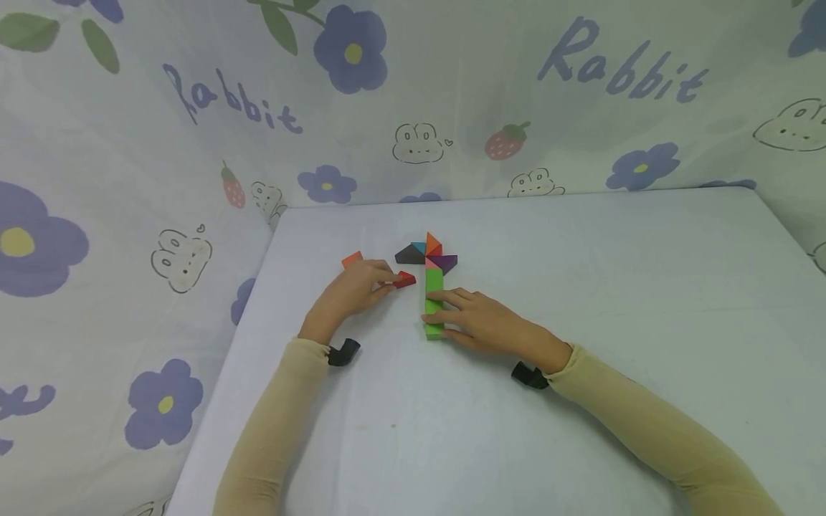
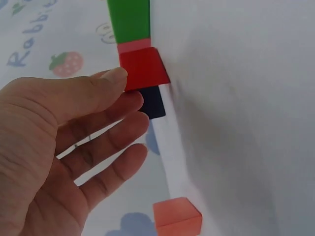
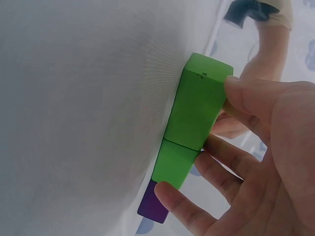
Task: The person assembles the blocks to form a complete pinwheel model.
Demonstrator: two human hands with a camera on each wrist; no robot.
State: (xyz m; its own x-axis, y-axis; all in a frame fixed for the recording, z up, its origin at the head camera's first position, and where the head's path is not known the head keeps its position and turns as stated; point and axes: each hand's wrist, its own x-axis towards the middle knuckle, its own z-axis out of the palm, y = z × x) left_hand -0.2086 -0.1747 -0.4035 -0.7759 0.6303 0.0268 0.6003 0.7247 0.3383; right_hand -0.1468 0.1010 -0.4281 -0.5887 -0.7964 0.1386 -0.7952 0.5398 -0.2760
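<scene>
My left hand (image 1: 356, 288) pinches a small red block (image 2: 142, 68) between thumb and fingertips, just left of a block arrangement. The other left fingers are spread below the block. My right hand (image 1: 484, 321) holds a green block (image 3: 199, 105) at the lower end of a row, its thumb at the near edge and fingers reaching across the top. A shorter green block (image 3: 172, 160) continues the row. Above it, small blocks fan out: purple (image 1: 445, 263), orange (image 1: 433, 244), dark grey (image 1: 409, 255) and blue (image 1: 419, 247), around a pink piece (image 1: 431, 264).
An orange block (image 2: 178, 216) lies alone beyond the left hand. All blocks lie on a white tabletop (image 1: 613, 287). Behind and to the left hangs a cloth (image 1: 464, 79) with flowers, rabbits and strawberries. Black wrist devices (image 1: 530, 375) stick out below both sleeves.
</scene>
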